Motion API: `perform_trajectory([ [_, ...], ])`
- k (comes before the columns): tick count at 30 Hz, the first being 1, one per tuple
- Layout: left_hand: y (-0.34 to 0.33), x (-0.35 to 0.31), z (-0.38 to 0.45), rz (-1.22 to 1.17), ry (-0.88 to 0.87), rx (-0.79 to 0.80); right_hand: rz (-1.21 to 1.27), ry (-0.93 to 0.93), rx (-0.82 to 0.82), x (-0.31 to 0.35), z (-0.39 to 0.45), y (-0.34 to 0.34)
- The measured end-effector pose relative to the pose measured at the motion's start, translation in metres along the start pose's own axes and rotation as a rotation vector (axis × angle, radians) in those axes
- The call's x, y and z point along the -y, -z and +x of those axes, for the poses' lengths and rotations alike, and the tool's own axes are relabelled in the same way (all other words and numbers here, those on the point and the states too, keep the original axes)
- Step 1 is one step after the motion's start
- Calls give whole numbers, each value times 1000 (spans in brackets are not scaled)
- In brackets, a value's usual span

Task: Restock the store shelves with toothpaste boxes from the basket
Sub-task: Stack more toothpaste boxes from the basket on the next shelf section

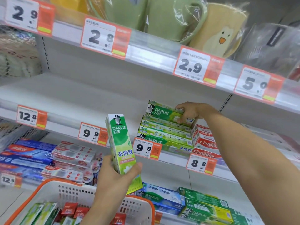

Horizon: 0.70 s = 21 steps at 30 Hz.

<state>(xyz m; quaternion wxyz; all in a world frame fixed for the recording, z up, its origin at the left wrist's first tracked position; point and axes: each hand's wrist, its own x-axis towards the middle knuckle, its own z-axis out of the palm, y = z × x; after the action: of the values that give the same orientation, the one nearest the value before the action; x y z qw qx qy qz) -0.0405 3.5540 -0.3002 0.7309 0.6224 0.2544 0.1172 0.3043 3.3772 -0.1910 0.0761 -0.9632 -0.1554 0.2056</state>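
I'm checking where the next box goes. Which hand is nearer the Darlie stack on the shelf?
Right. The right hand grips the top box of the Darlie stack; the left hand holds another green box upright, lower left of it.

DARLIE box (121,143) (9.9 tag (146,149))

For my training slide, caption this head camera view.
Right hand sets a Darlie box on the shelf stack while left hand holds another Darlie carton above the basket.
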Motion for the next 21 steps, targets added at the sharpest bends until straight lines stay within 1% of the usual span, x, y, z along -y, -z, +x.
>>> perform_trajectory([
  [2, 0, 1, 0, -2, 10, 1, 26, -15, 5, -2, 2, 0],
  [6, -1, 3, 2, 15, 15, -8, 41, 25, 17, -5, 6, -1],
  [10, -2, 5, 5, 13, 34, -13, 42, 53, -8, -12, 8, 2],
  [11, -3, 6, 6, 12, 38, -15, 49, 60, -31, -12, 8, 4],
  [14, -7, 7, 8, 12, 41, -22, 14, 79, -197, -13, 11, 7],
  [15, -8, 7, 8, 12, 34, -22, 1, 75, -229, -14, 14, 7],
  [16, -9, 6, 8, 9, 26, -23, -10, 74, -222, -15, 16, 5],
  [17, -10, 5, 8, 7, 17, -22, -14, 74, -177, -17, 19, 3],
  [19, -12, 3, 9, 11, 5, -18, 33, 56, -34, -21, 27, -1],
  [21, -12, 4, 10, 18, 1, -11, 114, 36, 66, -22, 31, -3],
])
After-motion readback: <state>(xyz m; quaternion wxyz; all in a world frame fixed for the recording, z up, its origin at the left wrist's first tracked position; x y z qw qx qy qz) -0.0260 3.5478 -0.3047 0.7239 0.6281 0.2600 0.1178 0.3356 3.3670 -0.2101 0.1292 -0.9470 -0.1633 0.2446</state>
